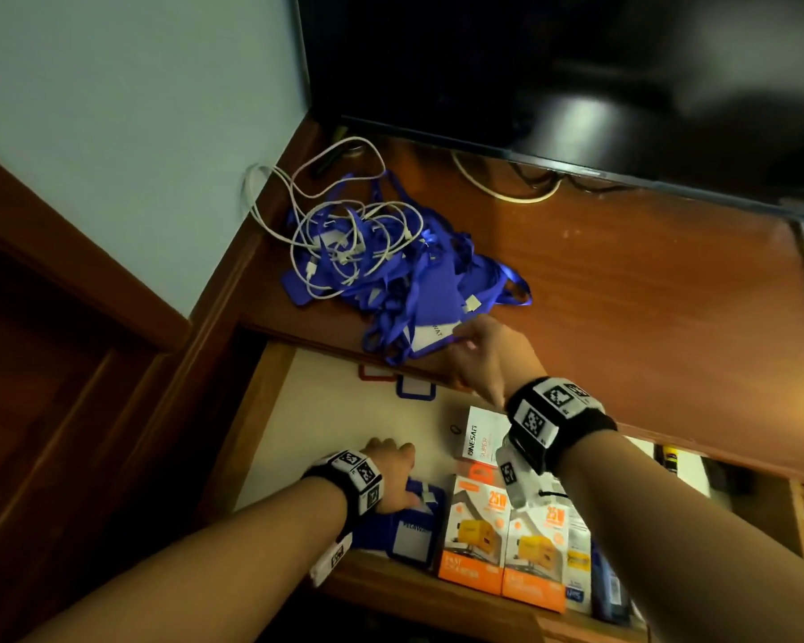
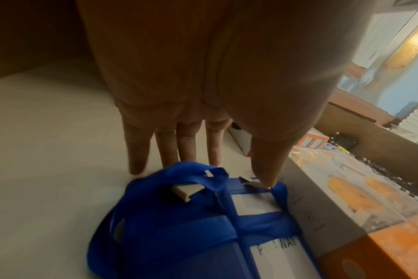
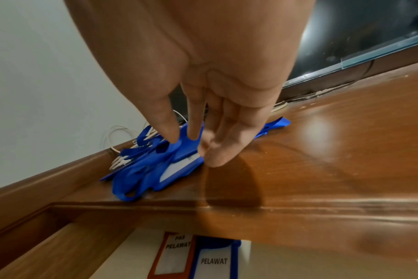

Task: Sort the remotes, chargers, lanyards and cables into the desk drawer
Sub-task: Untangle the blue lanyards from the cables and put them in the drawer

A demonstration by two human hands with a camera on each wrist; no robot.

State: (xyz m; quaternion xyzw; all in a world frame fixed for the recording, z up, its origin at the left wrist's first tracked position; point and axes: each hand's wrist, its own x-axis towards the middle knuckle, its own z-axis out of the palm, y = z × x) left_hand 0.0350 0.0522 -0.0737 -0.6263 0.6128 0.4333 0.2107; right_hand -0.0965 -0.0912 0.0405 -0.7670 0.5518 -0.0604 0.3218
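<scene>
Wooden desktop [image 1: 623,280] runs under a dark screen [image 1: 530,62], with the open drawer [image 1: 326,410] below it. From the head view, a heap of blue lanyards [image 1: 418,271] tangled with white cables [image 1: 316,243] lies near the desk's front edge. The right hand [image 1: 483,355] reaches to the nearest badge holder of that heap. The left hand [image 1: 391,471] rests in the drawer on a folded lanyard and badge [image 1: 405,531], just beside two orange charger boxes [image 1: 507,536]. A red-framed and a blue-framed badge holder [image 1: 414,387] lie at the drawer's back. No remote is clearly visible.

The left wrist view shows that hand with fingers [image 2: 174,147] straight and spread, the tips down around the bundle's far edge and the thumb touching its strap; it grips nothing.

The right wrist view shows the right hand's fingertips [image 3: 212,156] drawn together at the white-windowed badge holder [image 3: 179,166], apparently pinching its edge, though the contact is partly hidden.

The likely trouble is the tangle: lifting that one badge would probably drag neighbouring straps and cables with it, pulling them over the desk edge or into the drawer as a knot. The left hand could also nudge its folded bundle open if it slides away carelessly.
</scene>
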